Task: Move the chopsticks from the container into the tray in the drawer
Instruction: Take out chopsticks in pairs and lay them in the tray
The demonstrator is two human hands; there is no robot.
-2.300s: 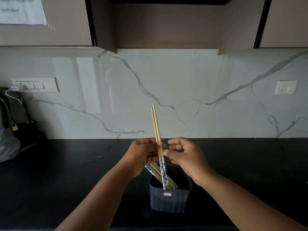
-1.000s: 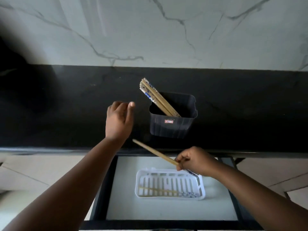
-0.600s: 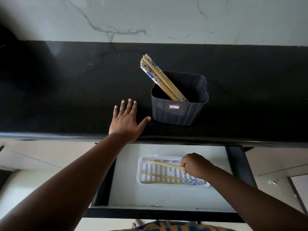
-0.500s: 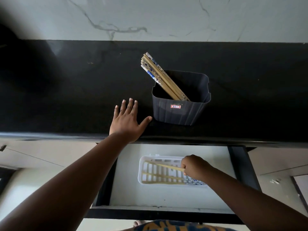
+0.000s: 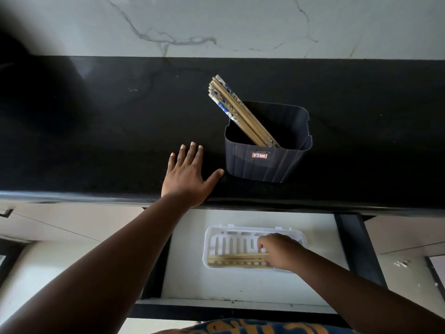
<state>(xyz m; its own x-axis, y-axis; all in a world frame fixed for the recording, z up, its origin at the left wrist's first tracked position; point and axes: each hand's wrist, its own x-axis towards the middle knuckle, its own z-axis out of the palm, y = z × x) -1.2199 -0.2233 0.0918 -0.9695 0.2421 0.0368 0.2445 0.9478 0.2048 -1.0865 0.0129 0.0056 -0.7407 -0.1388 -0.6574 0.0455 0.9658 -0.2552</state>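
dark grey ribbed container w/ red-white label, tan chopsticks w/ blue-white floral tops, black counter, white slotted tray, white grey-veined marble wall

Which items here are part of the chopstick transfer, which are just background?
Job:
- chopsticks in the container
- dark container
- chopsticks in the tray, right hand on them
- white tray
- open drawer

Background:
- black countertop, left hand flat on it
- marble backsplash

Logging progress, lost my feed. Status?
Left hand flat on counter. Right hand laying chopsticks in tray. More wait in container. Nothing blocking.
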